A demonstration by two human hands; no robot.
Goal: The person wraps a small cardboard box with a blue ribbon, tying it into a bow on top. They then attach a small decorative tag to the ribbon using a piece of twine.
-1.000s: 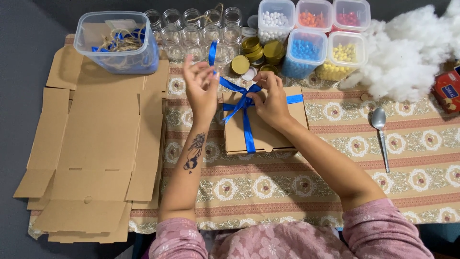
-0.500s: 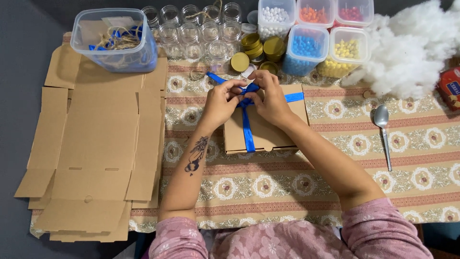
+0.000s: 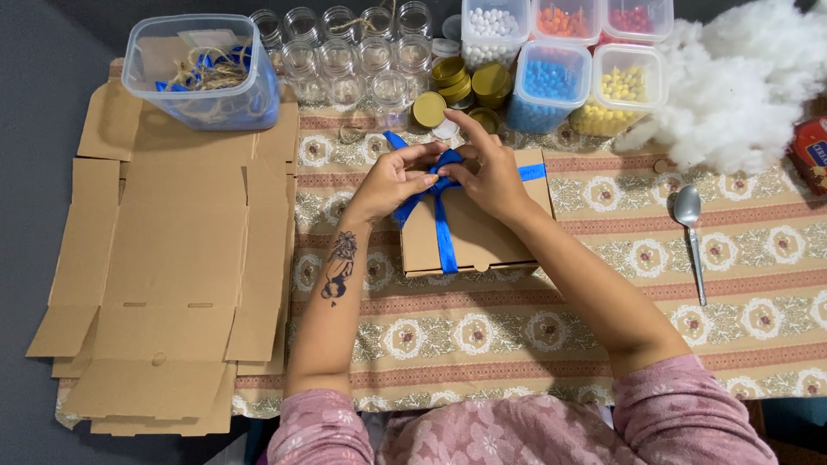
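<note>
A small closed cardboard box [image 3: 482, 237] lies on the patterned tablecloth [image 3: 534, 327], wrapped by a blue ribbon [image 3: 444, 232] that runs down its lid and across its top edge. My left hand [image 3: 392, 179] and my right hand [image 3: 487, 168] meet over the box's far edge. Both pinch the ribbon where its strands cross into loops. A loose ribbon end sticks out toward the jars behind my left hand.
Flat unfolded cardboard boxes [image 3: 172, 258] lie stacked at left. Behind are a clear tub of twine and ribbon [image 3: 202, 73], empty glass jars [image 3: 349, 52], gold lids [image 3: 465, 82], tubs of coloured beads [image 3: 551, 82], white stuffing [image 3: 732, 77] and a spoon [image 3: 692, 232].
My left hand came down from holding a ribbon end up high and joined my right hand at the knot. The ribbon now sits in loops between the fingers.
</note>
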